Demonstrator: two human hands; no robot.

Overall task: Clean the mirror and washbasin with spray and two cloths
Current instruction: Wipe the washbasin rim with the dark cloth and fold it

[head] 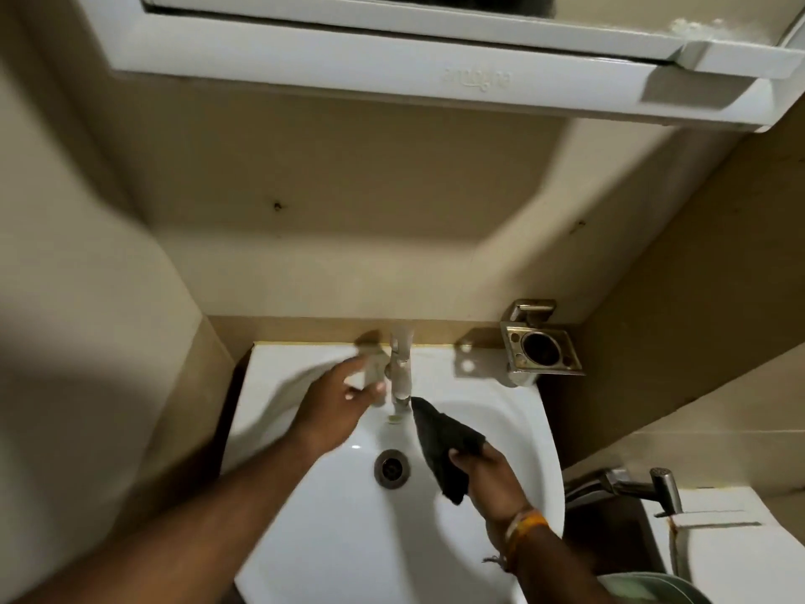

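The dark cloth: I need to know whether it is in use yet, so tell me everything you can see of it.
The dark cloth is a small, soft, crumpled rag, dark grey to black as it looks. The right hand pinches it at its middle, so one end points up towards the tap spout and the other hangs down. It is held over the white washbasin, right of the drain. Whether it is wet or touches the bowl cannot be told.
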